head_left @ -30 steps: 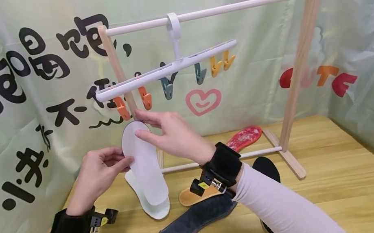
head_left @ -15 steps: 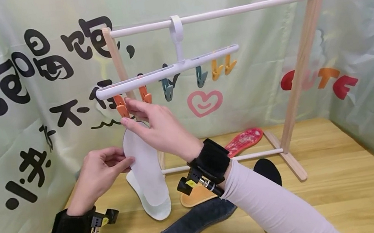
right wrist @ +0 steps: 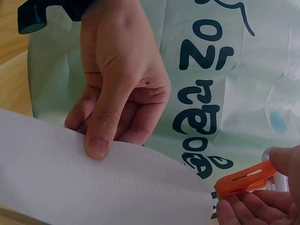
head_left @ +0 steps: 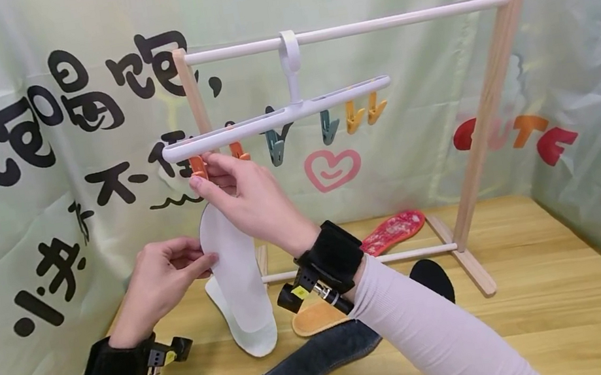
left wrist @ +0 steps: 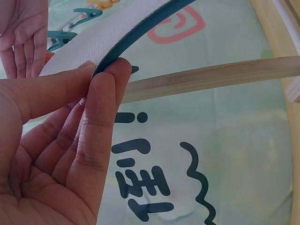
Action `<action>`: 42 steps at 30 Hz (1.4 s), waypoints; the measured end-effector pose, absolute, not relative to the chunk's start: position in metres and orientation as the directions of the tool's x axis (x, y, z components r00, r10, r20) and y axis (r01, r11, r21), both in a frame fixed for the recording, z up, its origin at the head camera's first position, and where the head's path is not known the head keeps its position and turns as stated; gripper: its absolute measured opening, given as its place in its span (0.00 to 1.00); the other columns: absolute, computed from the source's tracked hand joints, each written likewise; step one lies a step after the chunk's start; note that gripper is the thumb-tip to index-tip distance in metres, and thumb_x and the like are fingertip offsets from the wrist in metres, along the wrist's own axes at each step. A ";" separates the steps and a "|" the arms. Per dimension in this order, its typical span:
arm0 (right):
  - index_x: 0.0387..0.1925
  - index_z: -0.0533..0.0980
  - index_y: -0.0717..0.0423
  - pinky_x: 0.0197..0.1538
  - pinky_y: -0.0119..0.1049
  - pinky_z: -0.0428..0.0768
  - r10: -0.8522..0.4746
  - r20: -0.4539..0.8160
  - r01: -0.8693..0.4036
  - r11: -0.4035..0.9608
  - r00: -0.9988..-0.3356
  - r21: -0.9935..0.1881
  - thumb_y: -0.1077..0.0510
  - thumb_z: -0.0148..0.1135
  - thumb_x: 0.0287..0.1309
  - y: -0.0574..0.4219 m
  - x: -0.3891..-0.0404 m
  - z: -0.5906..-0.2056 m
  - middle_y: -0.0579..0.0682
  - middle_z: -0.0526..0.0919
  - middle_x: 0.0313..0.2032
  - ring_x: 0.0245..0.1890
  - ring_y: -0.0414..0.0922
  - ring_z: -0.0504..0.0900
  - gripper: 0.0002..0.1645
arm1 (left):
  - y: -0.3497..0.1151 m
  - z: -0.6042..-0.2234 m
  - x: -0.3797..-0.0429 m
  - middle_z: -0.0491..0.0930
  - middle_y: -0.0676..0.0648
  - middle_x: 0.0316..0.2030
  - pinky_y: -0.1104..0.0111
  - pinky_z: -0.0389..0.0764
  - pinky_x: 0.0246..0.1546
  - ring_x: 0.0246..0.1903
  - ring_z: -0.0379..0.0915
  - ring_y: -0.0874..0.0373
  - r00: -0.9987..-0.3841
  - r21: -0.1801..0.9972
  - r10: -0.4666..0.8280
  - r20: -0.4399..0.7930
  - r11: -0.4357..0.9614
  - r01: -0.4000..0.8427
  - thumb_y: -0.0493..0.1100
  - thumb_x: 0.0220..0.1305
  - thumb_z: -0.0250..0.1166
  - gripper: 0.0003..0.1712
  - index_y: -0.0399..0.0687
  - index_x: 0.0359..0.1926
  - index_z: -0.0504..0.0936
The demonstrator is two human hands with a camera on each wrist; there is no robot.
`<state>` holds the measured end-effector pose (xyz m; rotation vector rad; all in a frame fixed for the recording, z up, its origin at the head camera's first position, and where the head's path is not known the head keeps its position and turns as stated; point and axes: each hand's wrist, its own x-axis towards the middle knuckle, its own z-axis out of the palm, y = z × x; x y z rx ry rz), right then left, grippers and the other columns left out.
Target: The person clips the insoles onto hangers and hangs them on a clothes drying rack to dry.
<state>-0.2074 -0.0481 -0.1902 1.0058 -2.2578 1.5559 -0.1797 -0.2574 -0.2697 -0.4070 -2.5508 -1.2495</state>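
One rack (head_left: pixel 404 19) carries a hanger (head_left: pixel 297 109); at the hanger's 7 o'clock, a white insole (head_left: pixel 235 268), now pinched by the left hand (head_left: pixel 163 277) alone; the right hand (head_left: pixel 254 198) has shifted to grip the outermost orange clip (head_left: pixel 198 167) at the insole's 12 o'clock, so both are held.

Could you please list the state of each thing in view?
White insole: held up, unclipped.
Left hand: pinching its edge.
Orange end clip: gripped, no insole in it.
Right hand: gripping that clip.
Rack: standing.
Hanger: hooked on it.
Other orange clip: partly hidden.
Teal clips: holding nothing.
Yellow clips: holding nothing.
Second white insole: partly covered.
Red insole: lying flat.
Dark grey insole: lying flat.
Tan insole: partly hidden.
Black insole: partly hidden.
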 end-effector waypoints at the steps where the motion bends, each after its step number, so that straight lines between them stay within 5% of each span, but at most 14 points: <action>1: 0.76 0.71 0.58 0.66 0.31 0.83 -0.408 0.537 -0.646 0.199 -0.738 -0.737 0.49 0.62 0.79 -0.049 -0.208 -0.190 0.54 0.88 0.62 0.62 0.45 0.89 0.32 | -0.257 -0.270 -0.180 0.92 0.39 0.41 0.74 0.89 0.37 0.32 0.90 0.65 -0.924 0.720 0.130 0.360 0.591 0.364 0.41 0.68 0.76 0.14 0.35 0.49 0.90; 8: 0.67 0.78 0.57 0.64 0.29 0.83 -0.387 0.566 -0.661 0.175 -0.728 -0.730 0.49 0.61 0.80 -0.052 -0.211 -0.187 0.53 0.89 0.57 0.59 0.44 0.89 0.24 | -0.257 -0.269 -0.179 0.92 0.39 0.41 0.75 0.89 0.37 0.33 0.90 0.62 -0.922 0.717 0.131 0.366 0.592 0.368 0.41 0.68 0.76 0.14 0.35 0.49 0.90; 31: 0.61 0.86 0.56 0.50 0.26 0.83 -0.308 0.630 -0.688 0.132 -0.713 -0.714 0.51 0.67 0.75 -0.051 -0.219 -0.192 0.51 0.94 0.47 0.47 0.38 0.92 0.20 | -0.259 -0.269 -0.181 0.93 0.39 0.40 0.74 0.89 0.37 0.32 0.90 0.66 -0.916 0.715 0.125 0.382 0.587 0.379 0.41 0.69 0.76 0.13 0.37 0.48 0.90; 42: 0.59 0.88 0.51 0.33 0.27 0.68 -0.264 0.648 -0.696 0.167 -0.714 -0.698 0.49 0.67 0.75 -0.050 -0.220 -0.194 0.49 0.94 0.41 0.38 0.38 0.84 0.18 | -0.259 -0.268 -0.179 0.92 0.42 0.37 0.74 0.89 0.38 0.33 0.90 0.65 -0.906 0.691 0.123 0.405 0.608 0.391 0.41 0.69 0.76 0.08 0.41 0.44 0.91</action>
